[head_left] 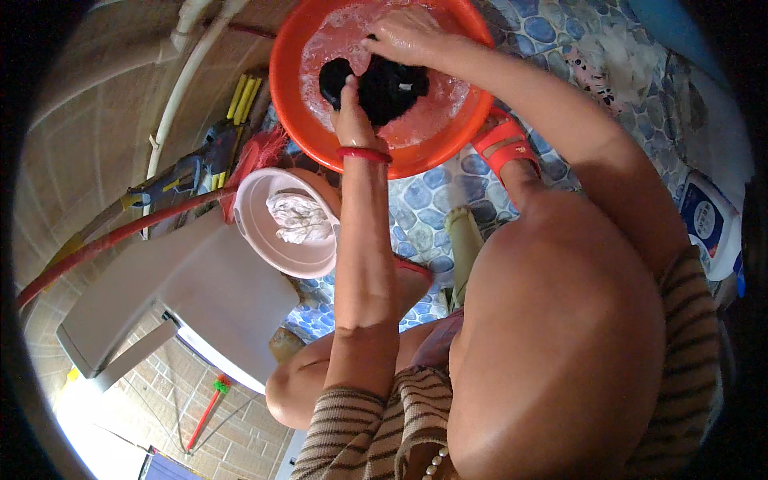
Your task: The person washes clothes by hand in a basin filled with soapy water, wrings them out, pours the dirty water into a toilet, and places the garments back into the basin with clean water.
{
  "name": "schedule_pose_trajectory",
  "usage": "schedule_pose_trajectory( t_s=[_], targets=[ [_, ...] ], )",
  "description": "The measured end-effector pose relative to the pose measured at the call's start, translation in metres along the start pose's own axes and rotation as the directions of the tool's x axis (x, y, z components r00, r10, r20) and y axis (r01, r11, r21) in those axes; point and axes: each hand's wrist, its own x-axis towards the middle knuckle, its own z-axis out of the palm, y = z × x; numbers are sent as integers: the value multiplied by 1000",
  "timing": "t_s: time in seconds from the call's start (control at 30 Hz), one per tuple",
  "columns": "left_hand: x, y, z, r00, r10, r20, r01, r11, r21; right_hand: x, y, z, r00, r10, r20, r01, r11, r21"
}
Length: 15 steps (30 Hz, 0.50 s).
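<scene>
A black garment (392, 90), wet and bunched up, is in the soapy water of a large orange-red basin (282, 80). A small pale tag or patch shows on it. My left hand (353, 118), with a red bangle at the wrist, grips the near left part of the garment, its thumb lying over the cloth. Further back, my wet right hand (406, 37) is closed with its fingertips pinching a dark bit of the same garment. Suds float around both hands. The fingers of my left hand are partly hidden under the cloth.
A pink bucket (260, 250) holding a whitish cloth (298, 218) stands left of my left forearm. Mop handles (120, 244) lean by the wall. A white patterned cloth (616, 70) lies on the pebble-patterned floor. At right is a white-and-blue bottle (708, 220); my red sandal (506, 146) is beside the basin.
</scene>
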Motion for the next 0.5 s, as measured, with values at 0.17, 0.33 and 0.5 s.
schedule_pose_trajectory(
  t_s=[0.17,0.33,0.5],
  targets=[
    [39,-18,-27,930,352,-106,1,286,958,-15,22,39,955,-79,-286,15,975,-220],
    [76,-45,-35,896,115,428,-343,-434,833,-14,2,52,954,-68,291,216,830,-514],
    [120,-65,-29,902,-55,428,-404,-455,793,7,39,47,996,-95,-1,89,935,-344]
  ],
)
